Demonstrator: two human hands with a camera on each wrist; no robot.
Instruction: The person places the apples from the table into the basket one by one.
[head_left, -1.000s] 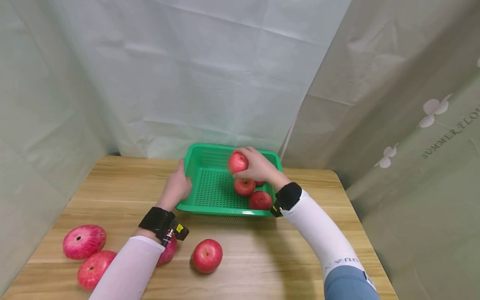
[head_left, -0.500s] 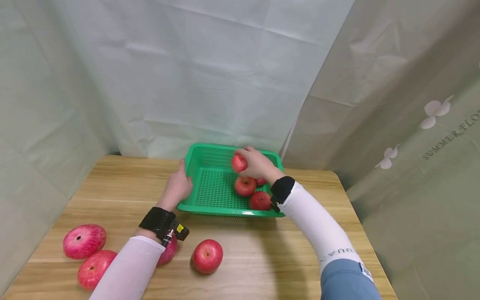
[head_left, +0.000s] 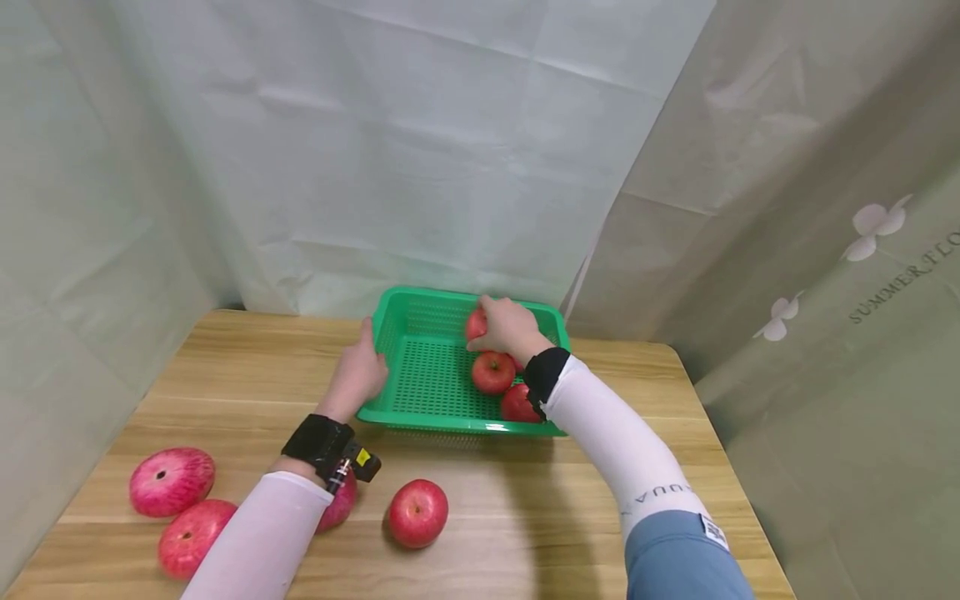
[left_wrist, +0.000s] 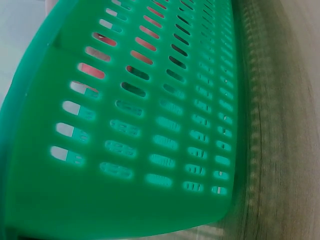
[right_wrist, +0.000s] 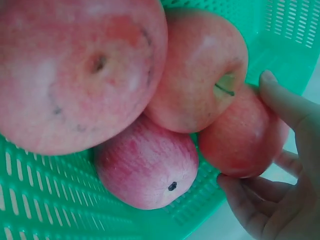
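A green plastic basket (head_left: 420,422) with slotted walls stands near the back of the table. My left hand (head_left: 357,373) grips its left rim; the left wrist view shows the slotted outer wall (left_wrist: 100,200) close up. Inside the basket, my right hand (head_left: 510,327) holds a red apple (right_wrist: 242,135) between thumb and fingers, low beside the other apples. One of these, a red apple with a stem (right_wrist: 195,65), touches it. A striped apple (right_wrist: 150,165) and a large pale-red apple (right_wrist: 75,75) are also in the basket, at its right side.
On the table (head_left: 495,533), a red apple (head_left: 417,513) sits in front of the basket. Two more apples, a striped one (head_left: 172,482) and a redder one (head_left: 193,537), lie at the left. Another apple (head_left: 341,502) is partly hidden behind my left wrist. A pale curtain (head_left: 450,167) hangs behind.
My right hand has lowered its apple deeper into the basket, shifting slightly right, and the right forearm has swung left. My left hand stays on the rim.
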